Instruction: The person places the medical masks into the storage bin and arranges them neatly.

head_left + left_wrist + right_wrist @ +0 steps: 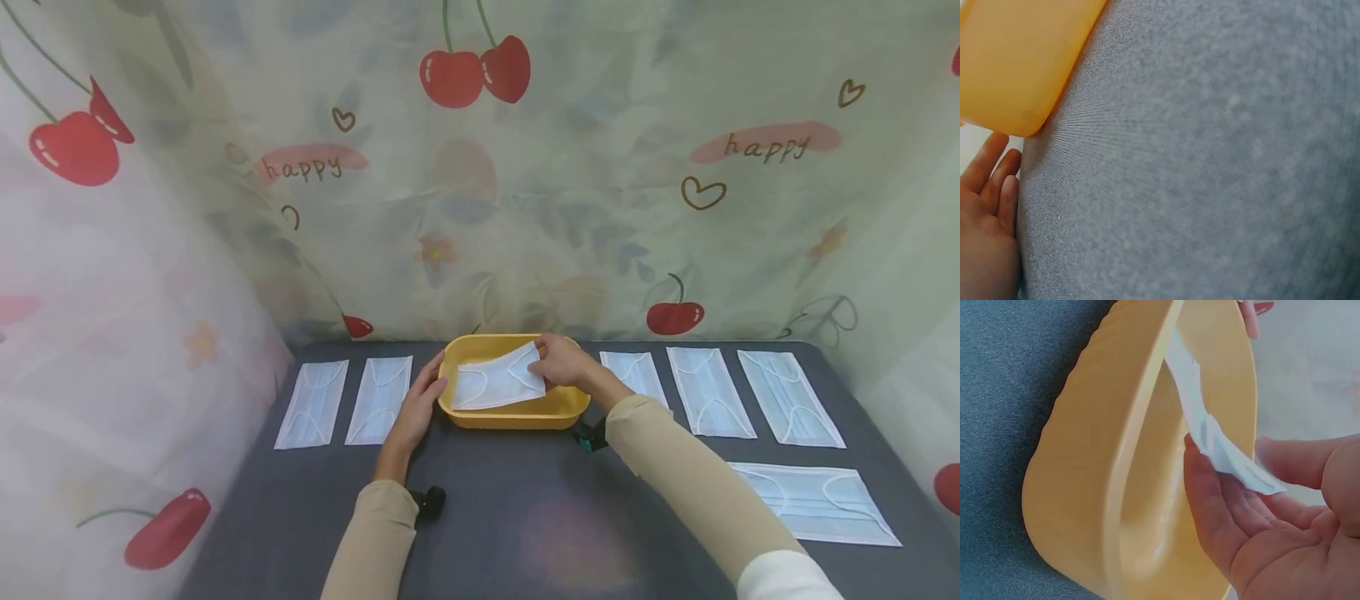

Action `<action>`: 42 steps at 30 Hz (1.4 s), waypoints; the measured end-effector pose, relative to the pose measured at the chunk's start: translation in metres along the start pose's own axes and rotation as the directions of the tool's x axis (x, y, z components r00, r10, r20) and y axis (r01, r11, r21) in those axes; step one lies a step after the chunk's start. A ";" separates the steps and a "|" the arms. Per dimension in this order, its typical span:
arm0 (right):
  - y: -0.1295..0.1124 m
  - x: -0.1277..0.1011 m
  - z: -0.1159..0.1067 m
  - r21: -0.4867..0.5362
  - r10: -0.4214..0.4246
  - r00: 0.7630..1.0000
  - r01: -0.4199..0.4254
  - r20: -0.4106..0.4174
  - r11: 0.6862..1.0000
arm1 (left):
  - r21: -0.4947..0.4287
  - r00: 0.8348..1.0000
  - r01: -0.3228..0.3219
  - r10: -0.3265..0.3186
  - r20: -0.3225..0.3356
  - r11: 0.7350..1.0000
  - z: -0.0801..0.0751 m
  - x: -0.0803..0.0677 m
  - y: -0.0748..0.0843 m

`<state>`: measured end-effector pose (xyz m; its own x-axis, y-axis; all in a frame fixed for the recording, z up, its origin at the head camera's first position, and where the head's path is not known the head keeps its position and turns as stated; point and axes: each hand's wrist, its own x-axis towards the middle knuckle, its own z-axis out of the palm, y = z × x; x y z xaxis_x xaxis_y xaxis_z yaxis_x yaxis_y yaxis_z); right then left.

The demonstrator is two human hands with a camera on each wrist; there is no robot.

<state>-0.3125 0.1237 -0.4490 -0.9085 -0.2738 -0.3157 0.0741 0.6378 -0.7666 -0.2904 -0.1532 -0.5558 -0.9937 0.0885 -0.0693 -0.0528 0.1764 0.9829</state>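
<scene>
One face mask (813,503) lies crosswise at the near right of the dark table (480,517); past it, I have the left hand (414,408) with straight fingers against the left end of the yellow tub (510,422), and the right hand (564,362) pinching a second mask (497,382) inside it, though I can't tell whether that touches the bottom. Five more masks (710,392) flank the tub, before a cherry-print curtain (585,167).

Head cam fwd/down over surface (487,500); L-wrist low, nr, along it; R-wrist nr, into tub (1079,456); all share tub.
</scene>
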 end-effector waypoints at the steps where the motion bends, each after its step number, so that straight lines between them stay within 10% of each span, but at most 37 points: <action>1: 0.001 0.000 0.000 -0.024 -0.003 1.000 0.003 0.006 1.000 | -0.003 1.000 -0.001 0.001 -0.002 1.000 0.000 0.000 0.000; 9: 0.005 -0.005 0.000 -0.272 -0.074 0.997 0.079 0.029 0.959 | 0.011 1.000 0.012 -0.012 -0.002 1.000 0.000 0.000 -0.001; 25: 0.005 -0.016 0.011 -0.325 -0.159 0.987 0.161 0.033 0.932 | 0.022 0.999 0.039 -0.038 -0.018 0.999 0.001 -0.001 -0.001; 36: 0.011 -0.023 0.023 -0.607 -0.274 0.947 0.119 -0.168 0.786 | 0.020 0.999 0.033 -0.033 -0.003 0.999 0.001 -0.001 -0.003; 42: 0.015 -0.025 0.024 -0.649 -0.269 0.936 0.062 -0.225 0.758 | 0.019 1.000 0.020 -0.020 -0.009 1.000 0.000 -0.001 -0.001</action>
<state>-0.2792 0.1232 -0.4658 -0.9633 -0.2658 0.0367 -0.2668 0.9339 -0.2379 -0.2890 -0.1531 -0.5570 -0.9933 0.0761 -0.0869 -0.0705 0.1967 0.9779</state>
